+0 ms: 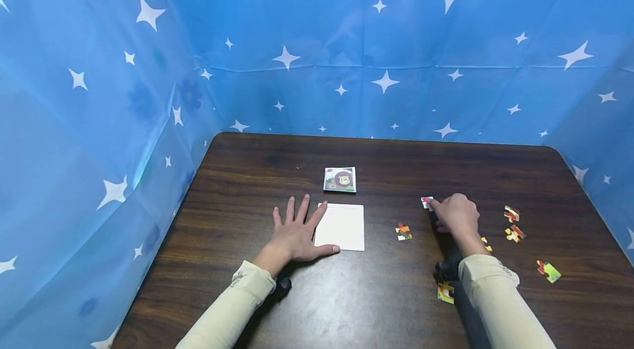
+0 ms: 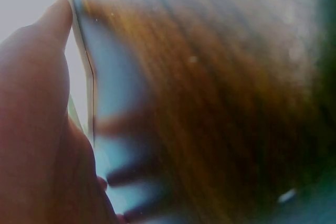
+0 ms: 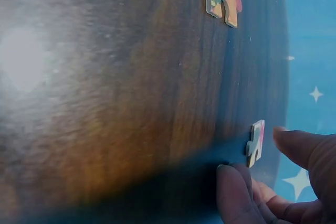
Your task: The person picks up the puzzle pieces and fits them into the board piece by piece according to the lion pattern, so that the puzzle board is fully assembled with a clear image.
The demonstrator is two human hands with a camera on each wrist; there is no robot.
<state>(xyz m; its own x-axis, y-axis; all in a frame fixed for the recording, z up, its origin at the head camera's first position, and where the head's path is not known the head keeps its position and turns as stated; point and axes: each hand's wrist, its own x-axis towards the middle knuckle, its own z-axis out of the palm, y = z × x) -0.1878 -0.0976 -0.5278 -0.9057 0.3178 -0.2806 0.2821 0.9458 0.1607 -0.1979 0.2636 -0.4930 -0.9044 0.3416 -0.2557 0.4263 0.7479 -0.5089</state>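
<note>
My left hand (image 1: 297, 236) lies spread on the table. Its index fingertip and thumb overlap the left side of a white square board (image 1: 344, 228); in the left wrist view the thumb (image 2: 55, 22) reaches along the board's edge. On the right, my right hand (image 1: 457, 216) reaches to a pink and white jigsaw piece (image 1: 426, 202). Seen from the right wrist, that piece (image 3: 255, 142) lies between the thumb (image 3: 296, 145) and the bent fingers (image 3: 236, 190), with a gap beside the thumb. An orange and green jigsaw piece (image 1: 404, 232) lies between this hand and the board.
Behind the board sits a square lion picture (image 1: 340, 179). More jigsaw pieces lie at the right: a red one (image 1: 512, 213), a yellow one (image 1: 515, 234) and a green one (image 1: 548, 271). Another piece (image 1: 446, 293) is partly under the right wrist. Starry blue cloth (image 1: 307, 90) surrounds the table.
</note>
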